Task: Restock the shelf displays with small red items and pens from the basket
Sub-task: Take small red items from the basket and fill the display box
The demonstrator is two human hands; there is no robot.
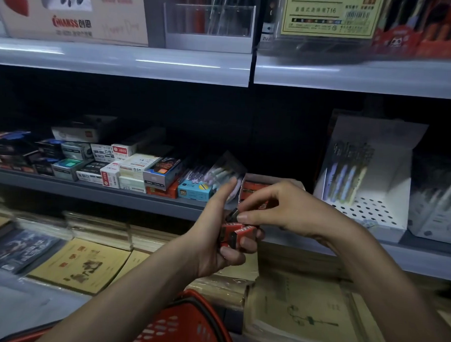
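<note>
Dim grey metal shelving (108,192) fills your view. Your left hand (213,240) cups a stack of small red-and-black packs (238,233), fingers curled round them as a ready supply, while your right hand (285,208) pinches the top one between thumb and fingertips. At twelve o'clock sits an open cardboard display box (255,186) holding red stock, probably the target. A clear sleeve of pens (227,168) crowds it at eleven, and a red plastic basket (185,323) waits at six.

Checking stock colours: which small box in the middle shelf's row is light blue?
The light blue box at the row's right end, just left of the left hand; its neighbours are white, grey, dark or red.
</note>
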